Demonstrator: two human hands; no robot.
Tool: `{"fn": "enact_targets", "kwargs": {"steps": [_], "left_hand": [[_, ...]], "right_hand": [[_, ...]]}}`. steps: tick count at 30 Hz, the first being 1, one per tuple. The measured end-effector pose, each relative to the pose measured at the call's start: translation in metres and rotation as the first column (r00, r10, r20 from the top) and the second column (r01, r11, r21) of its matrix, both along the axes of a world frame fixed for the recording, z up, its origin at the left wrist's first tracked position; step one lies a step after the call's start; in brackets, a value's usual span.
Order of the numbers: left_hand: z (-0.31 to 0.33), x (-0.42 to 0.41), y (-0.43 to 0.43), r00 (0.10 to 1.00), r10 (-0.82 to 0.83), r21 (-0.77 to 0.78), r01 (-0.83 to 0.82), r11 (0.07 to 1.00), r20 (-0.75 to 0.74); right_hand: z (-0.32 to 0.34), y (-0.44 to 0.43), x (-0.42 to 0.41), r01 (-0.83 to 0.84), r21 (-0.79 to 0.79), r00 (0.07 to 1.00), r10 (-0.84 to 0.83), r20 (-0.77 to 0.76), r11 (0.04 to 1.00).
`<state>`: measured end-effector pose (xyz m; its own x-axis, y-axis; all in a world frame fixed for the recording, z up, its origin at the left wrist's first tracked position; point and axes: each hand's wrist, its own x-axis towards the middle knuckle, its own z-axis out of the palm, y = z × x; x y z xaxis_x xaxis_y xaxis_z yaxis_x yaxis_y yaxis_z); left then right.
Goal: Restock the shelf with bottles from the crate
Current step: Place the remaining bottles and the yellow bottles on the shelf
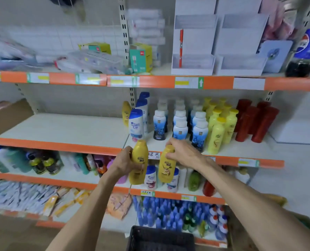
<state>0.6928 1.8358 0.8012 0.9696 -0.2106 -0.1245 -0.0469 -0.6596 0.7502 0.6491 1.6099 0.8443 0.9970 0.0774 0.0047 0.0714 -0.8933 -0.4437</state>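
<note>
Black crate (161, 238) sits below both wrists. Left hand (125, 160) grips one yellow shampoo bottle (139, 162), right hand (181, 151) holds a second yellow bottle (166, 165) by its top, both before the shelf (69, 127) lip. Placing step, by my reading; next: lift over lip, stand upright.

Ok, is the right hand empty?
No, the right hand grips the cap end of a yellow plastic shampoo bottle, while the left hand holds a second yellow bottle.

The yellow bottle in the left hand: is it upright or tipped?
Upright: the left hand grips the yellow bottle by its side, top pointing up.
</note>
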Motion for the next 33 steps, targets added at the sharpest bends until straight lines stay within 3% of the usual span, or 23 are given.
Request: {"fn": "enact_targets", "kwargs": {"steps": [7, 16, 23, 33], "left_hand": [[0.022, 0.039, 0.056, 0.997, 0.070, -0.015, -0.069, 0.997, 0.037], [0.013, 0.145, 0.158, 0.999, 0.035, -0.036, -0.034, 0.999, 0.041], [0.007, 0.219, 0.211, 1.000, -0.003, -0.081, 0.004, 0.997, 0.015], [-0.004, 0.264, 0.196, 0.993, -0.097, -0.112, 0.103, 0.988, 0.060]], "right_hand": [[0.044, 0.053, 0.039, -0.061, -0.059, 0.996, 0.065, 0.055, 0.996], [0.039, 0.161, 0.121, -0.050, -0.074, 0.998, 0.053, 0.032, 0.996], [0.033, 0.224, 0.170, 0.083, -0.104, 0.996, -0.081, 0.021, 0.991], [0.033, 0.239, 0.200, 0.234, -0.173, 0.971, -0.239, -0.008, 0.957]]}}
